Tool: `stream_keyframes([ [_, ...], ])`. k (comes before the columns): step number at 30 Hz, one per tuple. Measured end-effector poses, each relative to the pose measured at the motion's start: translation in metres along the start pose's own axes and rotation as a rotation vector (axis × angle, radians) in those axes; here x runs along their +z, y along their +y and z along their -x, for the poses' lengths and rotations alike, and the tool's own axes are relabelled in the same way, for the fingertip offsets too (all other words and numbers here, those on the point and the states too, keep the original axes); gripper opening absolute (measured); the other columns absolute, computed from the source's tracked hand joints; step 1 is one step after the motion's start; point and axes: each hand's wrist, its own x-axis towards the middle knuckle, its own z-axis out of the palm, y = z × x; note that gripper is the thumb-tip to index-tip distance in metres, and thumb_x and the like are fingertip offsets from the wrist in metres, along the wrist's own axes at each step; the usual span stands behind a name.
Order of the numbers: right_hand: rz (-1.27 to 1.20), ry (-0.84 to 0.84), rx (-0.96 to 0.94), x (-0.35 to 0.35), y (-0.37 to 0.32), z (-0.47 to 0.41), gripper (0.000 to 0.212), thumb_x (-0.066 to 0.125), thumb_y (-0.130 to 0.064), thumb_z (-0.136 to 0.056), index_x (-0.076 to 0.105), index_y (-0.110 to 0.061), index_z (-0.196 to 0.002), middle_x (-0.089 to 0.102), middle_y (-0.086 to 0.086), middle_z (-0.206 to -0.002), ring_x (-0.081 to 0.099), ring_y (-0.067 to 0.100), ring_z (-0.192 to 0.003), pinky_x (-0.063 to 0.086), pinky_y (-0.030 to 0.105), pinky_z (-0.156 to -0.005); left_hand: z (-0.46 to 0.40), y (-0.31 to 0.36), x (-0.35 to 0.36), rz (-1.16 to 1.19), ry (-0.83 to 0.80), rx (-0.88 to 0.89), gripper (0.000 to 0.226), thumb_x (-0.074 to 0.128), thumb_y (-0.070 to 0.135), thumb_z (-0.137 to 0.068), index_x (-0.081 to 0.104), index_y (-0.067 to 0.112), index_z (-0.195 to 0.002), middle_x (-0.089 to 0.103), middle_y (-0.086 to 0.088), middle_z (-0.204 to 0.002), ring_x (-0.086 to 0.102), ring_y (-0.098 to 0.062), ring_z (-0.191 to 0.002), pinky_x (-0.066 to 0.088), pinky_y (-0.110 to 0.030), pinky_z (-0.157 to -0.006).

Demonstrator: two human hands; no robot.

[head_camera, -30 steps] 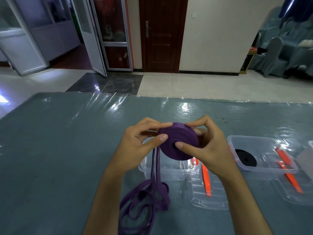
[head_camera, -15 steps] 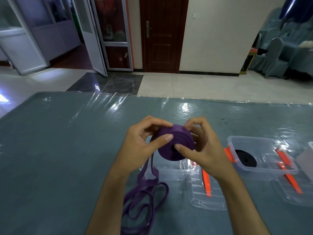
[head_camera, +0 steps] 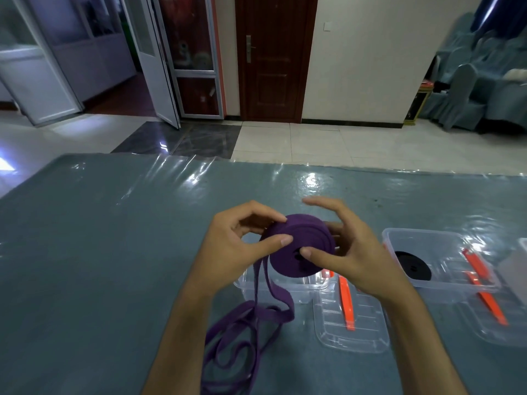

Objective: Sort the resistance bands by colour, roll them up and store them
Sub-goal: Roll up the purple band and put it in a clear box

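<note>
- Head view looks down on a desk under a shiny grey-blue cover, with both hands raised above it near the middle.
- Between the hands sits a purple band, most of it wound into a thick flat roll with a small hole at its centre.
- The left hand grips the roll's left edge, thumb on the near face and curled fingers over the top.
- The right hand holds the roll from the right: its thumb presses the near face beside the hole, and its other fingers are spread and arched over the top and behind.
- The unrolled tail of the purple band hangs from the roll's left side and lies in loose loops on the desk near the left forearm.
- Below the roll stands a clear tub; just to its right lies a clear lid with orange clips.
- Further right, a second clear tub contains a rolled black band, and orange clips show at its right side.
</note>
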Motion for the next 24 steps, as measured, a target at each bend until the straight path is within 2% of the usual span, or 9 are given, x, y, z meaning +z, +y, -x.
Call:
stream_keyframes([
  [2, 0.014, 0.034, -0.036, 0.0, -0.002, 0.0, 0.054, 0.087, -0.021, -0.082, 0.065, -0.036, -0.13, 0.078, -0.001, -0.116, 0.077, 0.027, -0.102, 0.065, 0.046, -0.082, 0.001, -0.001, 0.004, 0.051, 0.037, -0.022, 0.026, 0.091, 0.024, -0.079, 0.08, 0.036, -0.1, 0.08, 0.0, -0.107, 0.077, -0.023, -0.1, 0.061, -0.027, -0.088],
  [4, -0.048, 0.083, -0.074, 0.002, -0.002, 0.0, 0.05, 0.091, -0.019, -0.081, 0.068, -0.031, -0.123, 0.079, 0.002, -0.114, 0.077, 0.028, -0.101, 0.066, 0.042, -0.08, 0.001, -0.002, 0.005, 0.128, 0.027, -0.034, 0.025, 0.086, 0.021, -0.083, 0.081, 0.033, -0.105, 0.078, -0.001, -0.111, 0.075, -0.02, -0.104, 0.059, -0.026, -0.09],
  [8, -0.116, 0.139, -0.056, 0.008, 0.001, -0.002, 0.052, 0.092, -0.023, -0.074, 0.057, -0.032, -0.111, 0.076, 0.008, -0.111, 0.078, 0.032, -0.09, 0.066, 0.043, -0.072, -0.001, 0.0, 0.003, 0.15, -0.053, -0.015, 0.03, 0.077, 0.015, -0.092, 0.079, 0.023, -0.121, 0.073, -0.006, -0.116, 0.072, -0.023, -0.109, 0.056, -0.027, -0.096],
  [11, -0.074, 0.059, -0.015, 0.009, 0.005, -0.004, 0.058, 0.09, -0.022, -0.08, 0.053, -0.035, -0.121, 0.077, 0.006, -0.11, 0.077, 0.031, -0.089, 0.066, 0.048, -0.074, -0.002, 0.003, 0.005, 0.124, 0.034, -0.03, 0.025, 0.085, 0.019, -0.083, 0.081, 0.026, -0.107, 0.078, -0.005, -0.11, 0.075, -0.024, -0.106, 0.058, -0.029, -0.094],
  [14, 0.007, 0.094, -0.087, 0.008, 0.004, -0.005, 0.055, 0.091, -0.025, -0.08, 0.062, -0.037, -0.125, 0.078, 0.0, -0.113, 0.077, 0.027, -0.098, 0.065, 0.038, -0.077, -0.002, 0.001, 0.002, 0.145, 0.021, -0.049, 0.022, 0.086, 0.015, -0.082, 0.077, 0.021, -0.101, 0.077, -0.004, -0.119, 0.074, -0.022, -0.111, 0.058, -0.029, -0.095],
  [16, -0.014, 0.172, -0.117, 0.008, 0.004, -0.005, 0.051, 0.092, -0.027, -0.077, 0.065, -0.037, -0.119, 0.077, -0.001, -0.114, 0.077, 0.025, -0.1, 0.065, 0.036, -0.076, -0.001, -0.002, -0.002, 0.141, -0.04, -0.055, 0.025, 0.079, 0.007, -0.092, 0.077, 0.018, -0.115, 0.072, -0.003, -0.121, 0.071, -0.02, -0.111, 0.056, -0.028, -0.097],
  [18, -0.077, 0.222, -0.114, 0.008, 0.005, -0.005, 0.051, 0.092, -0.026, -0.076, 0.062, -0.034, -0.116, 0.075, 0.001, -0.115, 0.077, 0.028, -0.1, 0.066, 0.039, -0.073, -0.001, -0.003, -0.004, 0.156, -0.079, -0.066, 0.034, 0.073, 0.003, -0.096, 0.075, 0.015, -0.127, 0.068, -0.009, -0.118, 0.07, -0.021, -0.11, 0.055, -0.027, -0.099],
  [21, -0.081, 0.162, -0.065, 0.008, 0.009, -0.005, 0.054, 0.09, -0.02, -0.082, 0.055, -0.03, -0.122, 0.074, 0.003, -0.117, 0.076, 0.03, -0.1, 0.067, 0.045, -0.075, -0.003, -0.004, -0.004, 0.113, -0.029, -0.069, 0.031, 0.079, 0.006, -0.092, 0.078, 0.022, -0.118, 0.074, -0.005, -0.111, 0.073, -0.021, -0.107, 0.057, -0.027, -0.095],
  [24, 0.054, 0.059, -0.06, 0.006, 0.012, -0.007, 0.058, 0.086, -0.013, -0.086, 0.059, -0.036, -0.133, 0.075, -0.005, -0.118, 0.075, 0.024, -0.105, 0.066, 0.041, -0.082, -0.004, -0.007, -0.001, 0.077, 0.024, -0.082, 0.026, 0.084, 0.009, -0.086, 0.076, 0.026, -0.104, 0.078, -0.007, -0.109, 0.076, -0.026, -0.106, 0.06, -0.028, -0.092],
])
